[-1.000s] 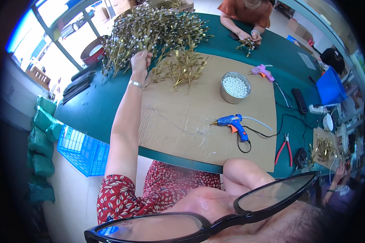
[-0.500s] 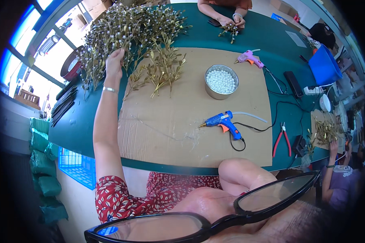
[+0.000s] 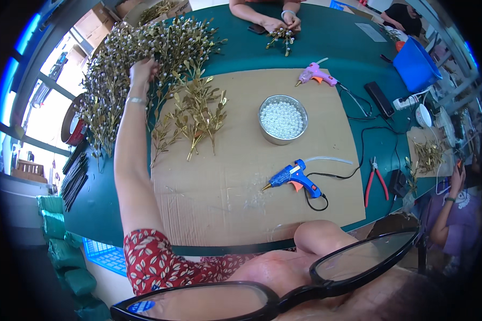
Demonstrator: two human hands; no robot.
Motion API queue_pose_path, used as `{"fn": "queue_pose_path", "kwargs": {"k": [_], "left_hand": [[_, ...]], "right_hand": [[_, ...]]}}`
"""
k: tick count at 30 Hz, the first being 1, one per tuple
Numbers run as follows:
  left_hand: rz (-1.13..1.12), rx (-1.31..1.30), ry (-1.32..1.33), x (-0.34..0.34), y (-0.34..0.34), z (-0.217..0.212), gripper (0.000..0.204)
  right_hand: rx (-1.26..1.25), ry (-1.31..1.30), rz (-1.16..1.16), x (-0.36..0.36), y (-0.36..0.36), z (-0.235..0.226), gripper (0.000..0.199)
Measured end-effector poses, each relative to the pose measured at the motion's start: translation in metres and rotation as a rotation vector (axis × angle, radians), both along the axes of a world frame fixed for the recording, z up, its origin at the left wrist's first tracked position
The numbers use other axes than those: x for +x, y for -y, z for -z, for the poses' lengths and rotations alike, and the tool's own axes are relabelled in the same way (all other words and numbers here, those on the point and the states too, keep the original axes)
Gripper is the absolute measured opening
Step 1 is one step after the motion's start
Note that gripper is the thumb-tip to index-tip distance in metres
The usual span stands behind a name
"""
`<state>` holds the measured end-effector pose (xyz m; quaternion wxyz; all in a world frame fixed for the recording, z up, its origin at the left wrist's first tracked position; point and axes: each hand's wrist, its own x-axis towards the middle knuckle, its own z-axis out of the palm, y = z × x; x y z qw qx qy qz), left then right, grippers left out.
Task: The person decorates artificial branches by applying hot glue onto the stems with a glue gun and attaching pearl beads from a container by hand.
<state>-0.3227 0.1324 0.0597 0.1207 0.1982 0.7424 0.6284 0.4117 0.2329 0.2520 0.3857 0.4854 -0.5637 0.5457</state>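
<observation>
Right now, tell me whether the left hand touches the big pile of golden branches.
Touching. The head view shows the left hand pressed into the pile of golden branches, sprigs overlapping its fingers.

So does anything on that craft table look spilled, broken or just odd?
Nothing spilled or broken. The pearl beads sit inside their round tin, the blue glue gun lies on the cardboard sheet, and the left hand reaches into the heap of gold sprigs. Only oddity: black eyeglass frames intrude below.
</observation>
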Motion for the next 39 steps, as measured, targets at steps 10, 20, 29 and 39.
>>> {"fn": "queue_pose_path", "kwargs": {"k": [10,20,29,39], "left_hand": [[-0.248,-0.048,-0.314,0.181,0.259,0.016,0.025],[-0.331,-0.37,-0.448,0.289,0.342,0.099,0.016],[-0.356,-0.353,-0.39,0.276,0.33,0.115,0.016],[-0.379,-0.343,-0.41,0.282,0.337,0.105,0.015]], "right_hand": [[-0.228,-0.171,0.022,0.109,-0.019,0.003,0.029],[-0.214,-0.182,-0.073,0.125,-0.002,0.01,0.029],[-0.092,-0.154,-0.139,0.129,0.027,-0.007,0.029],[0.088,-0.068,-0.385,0.06,0.048,0.028,0.029]]}}
